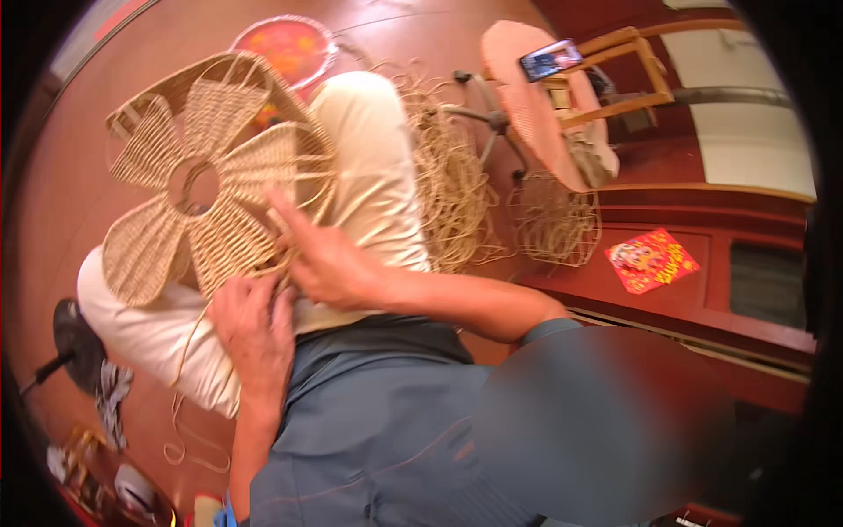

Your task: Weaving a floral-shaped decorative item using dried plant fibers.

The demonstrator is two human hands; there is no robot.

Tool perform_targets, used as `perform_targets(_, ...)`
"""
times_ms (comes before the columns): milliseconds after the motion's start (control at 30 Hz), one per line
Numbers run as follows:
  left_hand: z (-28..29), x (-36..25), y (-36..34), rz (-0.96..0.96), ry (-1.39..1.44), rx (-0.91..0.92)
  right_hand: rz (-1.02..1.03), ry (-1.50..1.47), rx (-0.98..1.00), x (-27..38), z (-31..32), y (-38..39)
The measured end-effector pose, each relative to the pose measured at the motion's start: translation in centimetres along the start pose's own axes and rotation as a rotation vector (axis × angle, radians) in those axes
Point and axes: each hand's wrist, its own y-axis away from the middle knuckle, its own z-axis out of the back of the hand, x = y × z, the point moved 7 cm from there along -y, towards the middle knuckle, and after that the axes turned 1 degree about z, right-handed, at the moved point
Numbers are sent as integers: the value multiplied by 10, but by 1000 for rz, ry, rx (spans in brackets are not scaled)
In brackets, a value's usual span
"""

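A straw-coloured woven piece shaped like a flower (247,164), with a ring-shaped opening at its centre, rests across my light trousered legs. My left hand (250,321) has its fingers bent on the lower petal's edge, gripping there, with a loose cord (192,337) hanging beside it. My right hand (329,263) holds the piece at the right of that petal, index finger pointing up along the weave and other fingers curled. Exactly what lies between my fingertips is too small to make out.
Tangled cord (450,202) lies on the floor right of my leg. Beyond are a pink padded seat (502,51) with a phone (551,60), a wire basket (554,224) and a red-yellow packet (652,261). A red tray (283,48) sits ahead, a dark round object (76,342) at left.
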Motion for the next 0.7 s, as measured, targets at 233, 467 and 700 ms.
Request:
perform_targets(233, -3, 0, 2, 14, -13, 34, 270, -59, -91, 9, -2, 0)
perform_targets(467, -3, -2, 0, 8, -3, 21, 266, -46, -47, 7, -4, -6)
perform_targets(700, -3, -4, 0, -2, -10, -19, 160, 67, -143, 11, 5, -5)
